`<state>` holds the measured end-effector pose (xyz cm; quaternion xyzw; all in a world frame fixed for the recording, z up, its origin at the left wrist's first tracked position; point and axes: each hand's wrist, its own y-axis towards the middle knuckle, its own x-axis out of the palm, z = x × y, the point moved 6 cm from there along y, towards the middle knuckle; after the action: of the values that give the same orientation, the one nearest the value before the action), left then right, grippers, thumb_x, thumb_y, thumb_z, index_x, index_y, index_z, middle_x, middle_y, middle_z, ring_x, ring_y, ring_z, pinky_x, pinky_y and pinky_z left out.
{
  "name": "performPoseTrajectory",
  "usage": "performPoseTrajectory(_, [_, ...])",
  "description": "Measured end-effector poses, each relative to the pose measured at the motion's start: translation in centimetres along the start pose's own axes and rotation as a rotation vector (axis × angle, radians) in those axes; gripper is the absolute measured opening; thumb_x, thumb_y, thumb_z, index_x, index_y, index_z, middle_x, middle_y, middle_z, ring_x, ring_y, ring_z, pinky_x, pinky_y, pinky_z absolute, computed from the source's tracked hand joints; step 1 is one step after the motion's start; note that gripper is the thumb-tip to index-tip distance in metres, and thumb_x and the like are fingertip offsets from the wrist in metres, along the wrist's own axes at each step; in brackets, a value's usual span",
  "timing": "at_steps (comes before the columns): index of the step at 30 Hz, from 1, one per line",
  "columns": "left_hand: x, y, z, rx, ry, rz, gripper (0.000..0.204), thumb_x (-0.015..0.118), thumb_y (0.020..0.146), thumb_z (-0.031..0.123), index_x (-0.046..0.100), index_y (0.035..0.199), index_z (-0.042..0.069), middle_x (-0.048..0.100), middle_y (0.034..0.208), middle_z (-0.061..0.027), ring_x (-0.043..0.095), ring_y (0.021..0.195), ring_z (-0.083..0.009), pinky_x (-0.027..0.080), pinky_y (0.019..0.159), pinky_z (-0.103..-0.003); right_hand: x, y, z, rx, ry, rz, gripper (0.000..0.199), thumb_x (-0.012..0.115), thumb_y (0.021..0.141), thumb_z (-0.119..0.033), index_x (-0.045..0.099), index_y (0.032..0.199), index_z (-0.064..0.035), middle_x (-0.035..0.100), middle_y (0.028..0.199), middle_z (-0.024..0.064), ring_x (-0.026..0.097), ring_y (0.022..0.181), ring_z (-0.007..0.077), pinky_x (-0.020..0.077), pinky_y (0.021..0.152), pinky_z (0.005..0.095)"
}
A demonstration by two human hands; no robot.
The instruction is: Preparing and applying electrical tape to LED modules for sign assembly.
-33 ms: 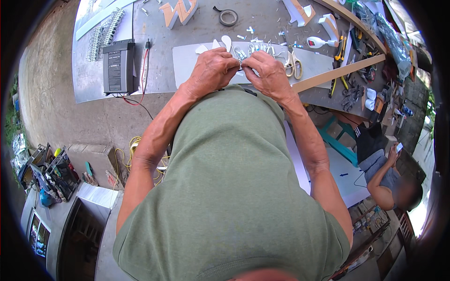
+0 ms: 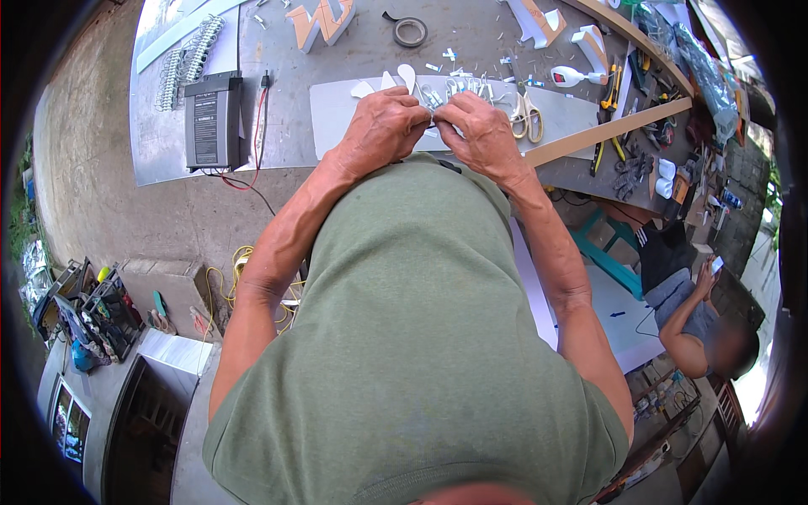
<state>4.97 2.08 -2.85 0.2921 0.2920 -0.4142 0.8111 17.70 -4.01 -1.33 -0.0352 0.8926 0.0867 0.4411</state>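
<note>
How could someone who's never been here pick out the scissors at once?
Start with the grey table at the top, then the pale sheet near its front edge. On that sheet, just right of the right hand, lie the scissors. Their two cream handle loops set them apart from the straight tan strip beside them and the white bottle beyond.

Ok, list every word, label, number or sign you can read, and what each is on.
Black box: pale print, too small to read cleanly.
White bottle: red label, too small to read.
Tan-faced block: letter-like outline, no legible print.
I can make out no other text reliably.
</note>
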Motion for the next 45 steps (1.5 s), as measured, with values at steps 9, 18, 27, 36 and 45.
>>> performPoseTrajectory(9, [2.4,0.2,-1.3,0.126,0.081,-0.101,0.008,0.073,0.081,0.010,0.068,0.084,0.005,0.061,0.077,-0.0060,0.059,0.080,-0.0243,0.050,0.067,-0.037,1.8,0.5,2.7,0.046,0.027,-0.180,0.010,0.064,0.085,-0.012,0.064,0.091,-0.0044,0.061,0.088,0.0093,0.062,0.089,0.0288,0.0526,0.077,0.0414])
performPoseTrajectory(18, [4.6,0.2,-4.4,0.175,0.155,-0.089,0.007,0.070,0.080,0.007,0.065,0.085,0.005,0.058,0.078,-0.0059,0.057,0.082,-0.0237,0.050,0.071,-0.035,4.6,1.9,6.0,-0.009,-0.016,-0.188,0.011,0.067,0.088,-0.014,0.068,0.094,-0.0044,0.065,0.092,0.0090,0.062,0.090,0.0278,0.0498,0.082,0.0406])
performPoseTrajectory(27, [3.9,-1.3,-5.4,0.042,0.212,-0.035,0.016,0.075,0.082,0.019,0.072,0.095,0.009,0.064,0.085,-0.0038,0.060,0.085,-0.0226,0.052,0.072,-0.035,4.6,8.3,7.3,0.158,-0.124,0.175,0.018,0.071,0.088,-0.023,0.074,0.097,-0.0077,0.066,0.099,0.0084,0.063,0.097,0.0284,0.0524,0.084,0.0419])
performPoseTrajectory(36, [-1.2,-3.7,-10.0,-0.727,-0.572,0.309,0.027,0.061,0.101,0.024,0.070,0.116,0.004,0.072,0.114,-0.0078,0.063,0.097,-0.0117,0.052,0.076,-0.026,4.9,10.1,8.6,0.347,0.362,0.034,0.022,0.074,0.086,-0.020,0.075,0.104,-0.0081,0.065,0.091,0.0076,0.060,0.081,0.0199,0.0500,0.073,0.0371])
performPoseTrajectory(45, [-2.8,-1.1,-5.2,-0.428,-1.315,0.045,0.042,0.060,0.102,0.035,0.068,0.120,-0.002,0.069,0.113,-0.0070,0.062,0.100,-0.0144,0.050,0.090,-0.031,2.4,3.2,2.5,0.213,1.420,-0.077,0.021,0.069,0.095,-0.018,0.070,0.106,-0.0005,0.060,0.097,0.0009,0.052,0.077,0.0099,0.0446,0.071,0.0250])
